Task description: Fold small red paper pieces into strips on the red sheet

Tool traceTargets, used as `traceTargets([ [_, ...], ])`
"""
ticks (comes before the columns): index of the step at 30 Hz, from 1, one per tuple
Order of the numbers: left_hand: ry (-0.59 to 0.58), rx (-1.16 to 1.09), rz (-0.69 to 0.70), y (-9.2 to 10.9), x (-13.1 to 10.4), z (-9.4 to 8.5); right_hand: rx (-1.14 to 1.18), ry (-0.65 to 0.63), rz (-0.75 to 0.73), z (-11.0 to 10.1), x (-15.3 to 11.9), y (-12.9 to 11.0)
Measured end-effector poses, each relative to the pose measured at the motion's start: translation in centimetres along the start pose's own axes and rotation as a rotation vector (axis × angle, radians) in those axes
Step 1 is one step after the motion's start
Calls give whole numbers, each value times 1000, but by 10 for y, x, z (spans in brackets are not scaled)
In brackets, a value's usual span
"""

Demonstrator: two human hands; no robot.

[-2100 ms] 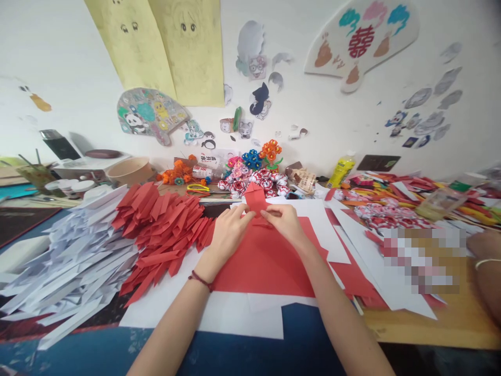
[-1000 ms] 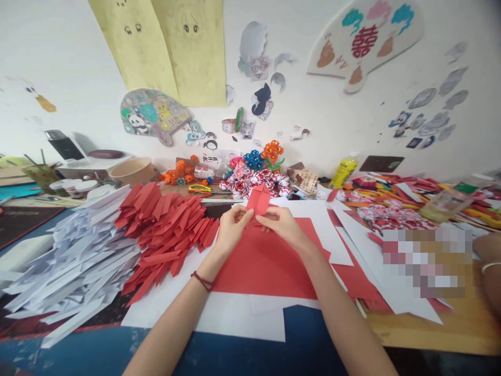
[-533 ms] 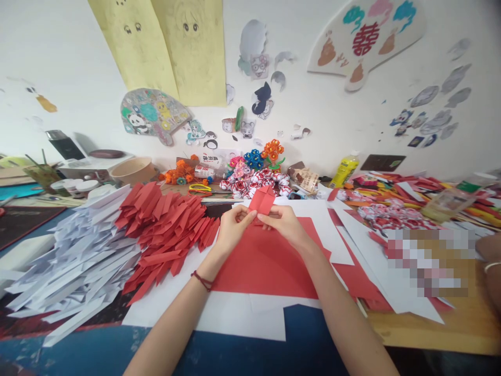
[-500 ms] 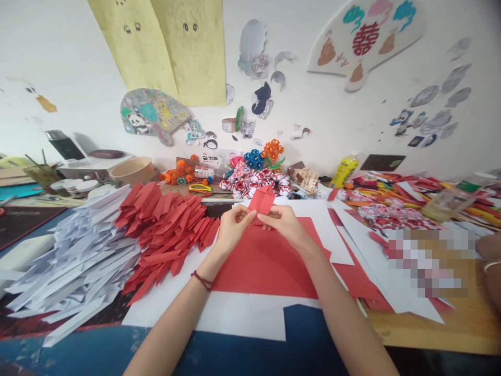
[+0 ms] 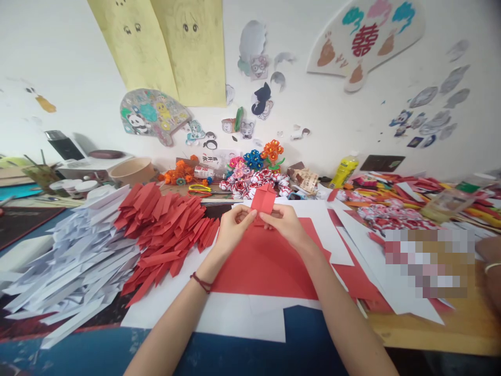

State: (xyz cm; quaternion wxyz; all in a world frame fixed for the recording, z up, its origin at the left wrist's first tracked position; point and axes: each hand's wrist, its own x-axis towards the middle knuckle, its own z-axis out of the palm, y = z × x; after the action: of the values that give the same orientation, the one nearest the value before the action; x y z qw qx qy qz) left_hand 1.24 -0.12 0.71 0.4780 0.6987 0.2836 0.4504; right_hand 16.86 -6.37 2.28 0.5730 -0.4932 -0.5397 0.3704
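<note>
Between my two hands is a small piece of folded red paper (image 5: 263, 200), upright, with crease lines and a folded-over top edge. My left hand (image 5: 236, 223) pinches its lower left corner between thumb and fingers. On the lower right side, my right hand (image 5: 284, 221) grips it the same way, thumb in front and fingers curled behind. Below both hands lies a large red sheet (image 5: 270, 266) on top of white paper (image 5: 219, 316). The paper's lower edge is partly hidden by my thumbs.
Left of my hands are a heap of folded red strips (image 5: 168, 224) and a heap of folded white strips (image 5: 86, 250). Behind stand red-and-white paper flowers (image 5: 256, 184), yellow-handled scissors (image 5: 199, 188) and a yellow bottle (image 5: 344, 170). At the right edge shows another person's arm (image 5: 491, 266).
The folded red paper has turned slightly more upright and shifted a little to the right. My right thumb has slid slightly along it; both hands keep their hold.
</note>
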Motion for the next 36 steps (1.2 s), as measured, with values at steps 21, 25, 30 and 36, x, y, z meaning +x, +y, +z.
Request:
traceTargets([
  [21,35,65,71,5,-2,-2,-32,-2,-24,1,-2,-3],
  [25,34,53,61,6,-2,0,-25,10,-18,1,-1,-3],
  [30,-41,55,42,5,-3,1,-11,37,-36,1,-1,-1],
  [36,-19,135,78,6,-5,1,18,26,-37,3,-2,-1],
])
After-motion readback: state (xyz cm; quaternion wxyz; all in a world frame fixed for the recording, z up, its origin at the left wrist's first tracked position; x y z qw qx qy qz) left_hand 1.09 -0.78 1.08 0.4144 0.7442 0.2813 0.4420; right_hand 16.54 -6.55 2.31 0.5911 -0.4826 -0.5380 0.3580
